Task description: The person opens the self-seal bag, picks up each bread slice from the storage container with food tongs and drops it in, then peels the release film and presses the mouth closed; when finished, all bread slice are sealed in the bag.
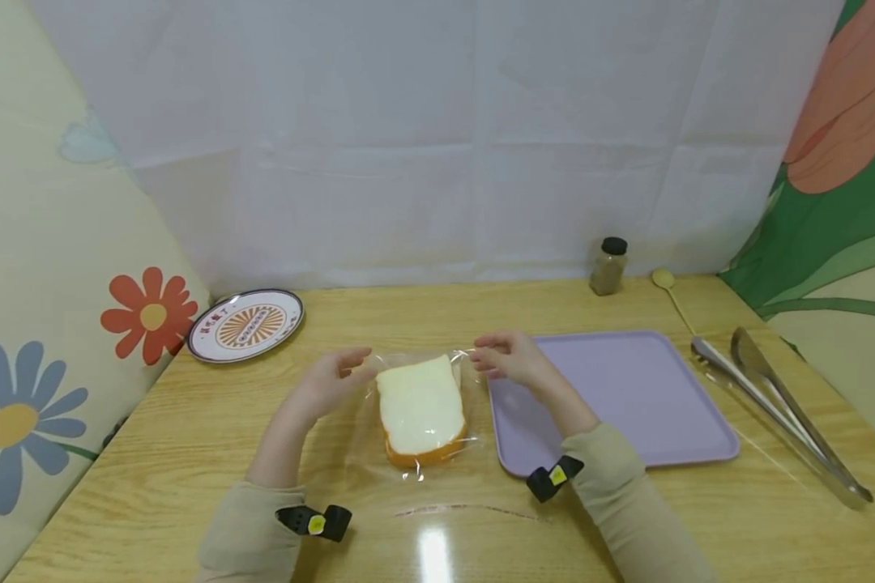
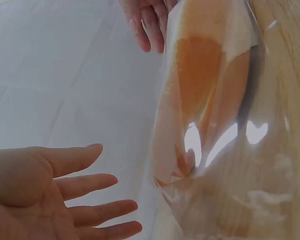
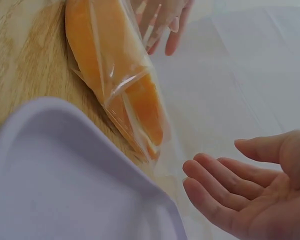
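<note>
Bread slices (image 1: 421, 409) with an orange-brown crust lie in a clear plastic bag (image 1: 368, 437) at the middle of the wooden table. My left hand (image 1: 333, 380) hovers at the bag's upper left, its fingers spread and apart from the plastic in the left wrist view. At the bag's upper right is my right hand (image 1: 512, 358), fingers relaxed and palm turned toward the bread. Nothing lies in either hand. Both wrist views show the glossy wrap (image 2: 225, 145) around the crust (image 3: 115, 55).
A lilac tray (image 1: 627, 397) sits right of the bread, partly under my right forearm. Beyond it lie metal tongs (image 1: 787, 413) and a long-handled gold spoon (image 1: 663, 280). A black-capped jar (image 1: 608, 267) stands at the back. A patterned plate (image 1: 246, 325) is at the left rear.
</note>
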A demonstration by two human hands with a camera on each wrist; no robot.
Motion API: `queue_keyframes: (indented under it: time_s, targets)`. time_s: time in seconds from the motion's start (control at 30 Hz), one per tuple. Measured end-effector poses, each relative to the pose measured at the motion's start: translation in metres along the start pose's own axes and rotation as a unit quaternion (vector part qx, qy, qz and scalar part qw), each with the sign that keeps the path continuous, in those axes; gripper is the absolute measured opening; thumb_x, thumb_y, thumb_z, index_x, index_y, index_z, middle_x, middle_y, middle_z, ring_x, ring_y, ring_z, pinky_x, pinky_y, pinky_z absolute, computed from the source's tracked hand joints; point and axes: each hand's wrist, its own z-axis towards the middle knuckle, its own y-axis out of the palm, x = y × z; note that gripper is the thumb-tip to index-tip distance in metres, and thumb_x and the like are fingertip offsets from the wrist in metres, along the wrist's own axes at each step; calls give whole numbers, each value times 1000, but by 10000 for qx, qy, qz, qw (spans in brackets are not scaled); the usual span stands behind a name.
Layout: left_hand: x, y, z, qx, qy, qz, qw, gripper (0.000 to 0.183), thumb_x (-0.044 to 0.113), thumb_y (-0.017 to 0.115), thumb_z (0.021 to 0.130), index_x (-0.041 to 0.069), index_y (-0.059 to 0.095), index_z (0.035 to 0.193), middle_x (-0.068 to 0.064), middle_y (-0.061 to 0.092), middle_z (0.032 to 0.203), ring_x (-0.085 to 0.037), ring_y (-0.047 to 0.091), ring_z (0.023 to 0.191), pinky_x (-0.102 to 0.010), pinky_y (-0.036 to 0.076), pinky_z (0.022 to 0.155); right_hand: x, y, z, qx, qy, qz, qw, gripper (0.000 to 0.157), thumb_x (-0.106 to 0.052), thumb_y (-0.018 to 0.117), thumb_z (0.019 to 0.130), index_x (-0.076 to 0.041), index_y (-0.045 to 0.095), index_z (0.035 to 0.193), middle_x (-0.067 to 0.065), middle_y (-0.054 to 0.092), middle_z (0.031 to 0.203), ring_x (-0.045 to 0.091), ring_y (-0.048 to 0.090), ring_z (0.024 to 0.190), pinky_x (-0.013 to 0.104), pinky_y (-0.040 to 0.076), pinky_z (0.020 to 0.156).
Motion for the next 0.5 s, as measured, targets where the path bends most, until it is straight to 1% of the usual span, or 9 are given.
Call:
queue_keyframes:
  time_s: [0.07, 0.1, 0.17, 0.23, 0.3, 0.4, 0.47, 0.5]
  targets:
    - [3, 0, -2, -152, -53, 215, 9996, 52, 25, 49, 99, -5, 37, 140, -33, 40, 139, -53, 39, 125, -59, 39, 102, -2, -3, -1, 44, -48, -194, 9998, 39, -10, 50, 96, 12, 47, 128, 30, 59, 119, 38, 61, 107, 41, 54, 90]
    - [5, -1, -4, -175, -81, 255, 9995, 54, 27, 48, 99, -5, 34, 141, -34, 38, 140, -55, 37, 126, -60, 38, 102, -2, -4, -2, 95, -75, -345, 9993, 39, -11, 50, 96, 11, 47, 128, 29, 59, 120, 37, 61, 109, 42, 54, 91]
    - [8, -2, -6, -119, -86, 308, 9994, 58, 29, 46, 99, -2, 29, 145, -33, 35, 142, -55, 34, 127, -63, 34, 104, -3, -9, -4, 256, -226, -767, 9965, 39, -13, 51, 97, 10, 48, 128, 28, 59, 121, 38, 59, 111, 43, 52, 94]
    - [10, -2, -7, -37, -124, 296, 9995, 61, 33, 44, 100, 3, 21, 149, -30, 32, 145, -54, 30, 131, -65, 29, 106, -3, -15, -5, 455, -428, -1250, 9902, 38, -13, 50, 97, 9, 49, 127, 27, 59, 122, 38, 57, 114, 45, 49, 97]
    - [13, -2, -9, 90, -178, 281, 9994, 66, 38, 41, 100, 11, 11, 152, -27, 29, 148, -53, 28, 132, -67, 25, 106, -2, -22, -7, 615, -678, -1671, 9817, 37, -11, 50, 96, 9, 49, 127, 27, 58, 123, 39, 55, 115, 46, 47, 99]
    - [19, -1, -10, 346, -246, 189, 9989, 73, 46, 36, 100, 19, -8, 151, -24, 24, 152, -54, 25, 133, -67, 20, 108, -1, -32, -9, 703, -947, -2139, 9697, 38, -9, 49, 96, 10, 47, 129, 29, 56, 125, 42, 53, 118, 49, 44, 101]
    - [24, -2, -9, 572, -256, 157, 9979, 75, 47, 34, 100, 21, -17, 149, -24, 22, 152, -54, 27, 132, -67, 20, 109, -1, -39, -8, 683, -1083, -2441, 9613, 40, -10, 50, 96, 10, 46, 130, 30, 54, 126, 43, 52, 119, 51, 43, 102]
    - [27, -3, -8, 684, -245, 196, 9972, 76, 47, 33, 100, 21, -19, 149, -23, 20, 153, -54, 26, 133, -66, 19, 109, -1, -43, -7, 669, -1101, -2577, 9576, 41, -10, 50, 96, 10, 45, 131, 30, 53, 127, 43, 50, 120, 51, 43, 103]
